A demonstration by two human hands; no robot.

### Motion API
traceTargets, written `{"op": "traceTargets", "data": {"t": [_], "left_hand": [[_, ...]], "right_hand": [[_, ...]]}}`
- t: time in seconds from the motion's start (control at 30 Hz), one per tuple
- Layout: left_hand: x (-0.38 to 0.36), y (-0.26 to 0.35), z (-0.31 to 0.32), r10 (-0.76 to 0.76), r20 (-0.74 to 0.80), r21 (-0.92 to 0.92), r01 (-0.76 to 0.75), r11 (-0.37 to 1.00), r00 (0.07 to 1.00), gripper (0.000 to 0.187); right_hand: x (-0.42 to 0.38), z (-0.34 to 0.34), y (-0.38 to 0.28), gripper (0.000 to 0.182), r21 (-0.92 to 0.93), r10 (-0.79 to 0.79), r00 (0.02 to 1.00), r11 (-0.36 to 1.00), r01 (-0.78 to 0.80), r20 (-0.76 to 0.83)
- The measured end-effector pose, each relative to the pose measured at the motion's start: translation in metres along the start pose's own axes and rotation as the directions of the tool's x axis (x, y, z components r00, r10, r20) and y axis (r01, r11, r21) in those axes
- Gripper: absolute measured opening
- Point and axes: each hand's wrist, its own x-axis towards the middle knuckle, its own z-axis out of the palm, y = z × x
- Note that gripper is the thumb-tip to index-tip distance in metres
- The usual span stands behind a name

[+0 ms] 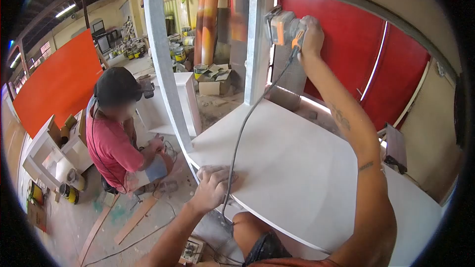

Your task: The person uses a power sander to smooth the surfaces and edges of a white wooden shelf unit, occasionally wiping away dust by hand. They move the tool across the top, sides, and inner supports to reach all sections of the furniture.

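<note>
Orange-and-grey power sander held up beside the upright post, right hand clamped on it; pad contact with the post cannot be told. Dark cord hangs across the white panel past the left hand, well apart from the right, fingers bent on the panel's edge, grip unclear. Further left, a crouching co-worker in a red shirt, near a white unit.

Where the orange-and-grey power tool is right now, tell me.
In the head view, the power tool is near the top, right of centre, in the right-hand grip, just right of the pale upright post.
</note>
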Motion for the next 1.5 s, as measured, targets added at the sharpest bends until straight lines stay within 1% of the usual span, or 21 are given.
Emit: {"op": "traceTargets", "data": {"t": [0.2, 0.27, 0.3, 0.37, 0.4, 0.5, 0.53, 0.57, 0.63, 0.7, 0.73, 0.8, 0.87, 0.93, 1.0, 1.13, 1.2, 1.3, 1.33, 1.47, 1.5], "left_hand": [[0.004, 0.003, -0.008, -0.040, 0.074, 0.016, 0.039, 0.999, 0.996, 0.042], [0.002, 0.007, -0.018, -0.091, 0.206, 0.114, 0.069, 0.991, 0.974, 0.048], [-0.003, 0.005, -0.020, -0.104, 0.211, 0.118, 0.080, 0.990, 0.972, 0.048], [-0.008, 0.000, -0.023, -0.148, 0.428, 0.280, 0.025, 0.960, 0.892, 0.043], [0.000, 0.009, -0.032, -0.154, 0.440, 0.269, 0.033, 0.963, 0.885, 0.043], [0.032, 0.023, -0.058, -0.137, 0.421, 0.089, 0.109, 0.990, 0.897, 0.054], [0.037, 0.022, -0.068, -0.096, 0.485, 0.086, 0.062, 0.994, 0.869, 0.062], [0.041, 0.021, -0.078, -0.059, 0.545, 0.084, 0.016, 0.996, 0.836, 0.070], [0.062, 0.030, -0.104, -0.066, 0.518, 0.123, 0.002, 0.992, 0.853, 0.064], [0.083, 0.031, -0.108, -0.375, 0.665, 0.107, 0.414, 0.904, 0.647, 0.045], [0.076, 0.012, -0.090, -0.272, 0.524, 0.025, 0.305, 0.952, 0.807, 0.041], [0.112, -0.008, -0.080, -0.283, 0.617, 0.229, 0.177, 0.957, 0.734, 0.038], [0.158, -0.012, -0.066, -0.260, 0.463, 0.260, 0.151, 0.954, 0.847, 0.031], [0.204, -0.030, -0.038, -0.218, 0.421, 0.289, 0.098, 0.952, 0.881, 0.028], [0.246, -0.046, -0.014, -0.074, 0.483, 0.377, -0.130, 0.917, 0.873, 0.033], [0.286, -0.059, 0.034, -0.124, 0.310, 0.428, -0.022, 0.903, 0.943, 0.044], [0.301, -0.075, 0.056, -0.178, 0.400, 0.641, -0.136, 0.755, 0.899, 0.053], [0.313, -0.186, 0.165, -0.084, 0.111, 0.724, -0.023, 0.689, 0.990, 0.058], [0.317, -0.111, 0.094, -0.251, 0.324, 0.798, -0.122, 0.590, 0.912, 0.063], [0.332, -0.105, 0.080, -0.166, 0.256, 0.886, -0.162, 0.435, 0.952, 0.062], [0.334, -0.115, 0.097, -0.130, 0.142, 0.945, -0.095, 0.312, 0.981, 0.063]], "right_hand": [[-0.088, -0.036, 0.046, 0.013, -0.205, -0.106, 0.994, 0.973, 0.110, 0.029], [-0.118, -0.038, 0.052, 0.009, 0.030, 0.211, 0.968, 0.977, -0.209, -0.137], [-0.126, -0.040, 0.054, 0.009, 0.031, 0.224, 0.966, 0.975, -0.222, -0.132], [-0.143, -0.051, 0.060, 0.015, 0.000, 0.374, 0.906, 0.924, -0.381, -0.200], [-0.132, -0.069, 0.103, 0.021, -0.156, 0.300, 0.925, 0.927, -0.340, -0.232], [-0.120, -0.086, 0.095, 0.025, -0.203, 0.332, 0.931, 0.911, -0.358, -0.151], [-0.113, -0.082, 0.084, 0.023, -0.320, 0.429, 0.871, 0.812, -0.487, -0.238], [-0.108, -0.081, 0.072, 0.023, -0.310, 0.426, 0.877, 0.822, -0.478, -0.223], [-0.106, -0.075, 0.029, 0.019, -0.229, 0.361, 0.917, 0.891, -0.393, -0.171], [-0.107, -0.079, 0.002, 0.015, -0.142, 0.267, 0.961, 0.951, -0.276, -0.076], [-0.113, -0.079, -0.027, 0.012, -0.166, 0.278, 0.960, 0.946, -0.280, -0.033], [-0.124, -0.088, -0.076, 0.011, -0.189, 0.344, 0.935, 0.927, -0.324, 0.085], [-0.136, -0.101, -0.112, 0.013, -0.241, 0.310, 0.943, 0.931, -0.275, 0.121], [-0.153, -0.115, -0.146, 0.014, -0.291, 0.286, 0.945, 0.928, -0.232, 0.157], [-0.170, -0.127, -0.181, 0.015, -0.408, 0.286, 0.939, 0.893, -0.190, 0.189], [-0.205, -0.146, -0.227, 0.012, -0.565, 0.167, 0.953, 0.825, 0.007, 0.255], [-0.221, -0.155, -0.251, 0.012, -0.562, 0.182, 0.950, 0.827, -0.009, 0.252], [-0.239, -0.175, -0.285, 0.014, -0.657, 0.098, 0.965, 0.748, 0.091, 0.245], [-0.243, -0.174, -0.300, 0.014, -0.662, 0.094, 0.962, 0.742, 0.103, 0.255], [-0.258, -0.170, -0.360, 0.017, -0.754, 0.099, 0.937, 0.624, 0.205, 0.336], [-0.258, -0.170, -0.369, 0.019, -0.795, 0.118, 0.941, 0.575, 0.195, 0.316]]}}
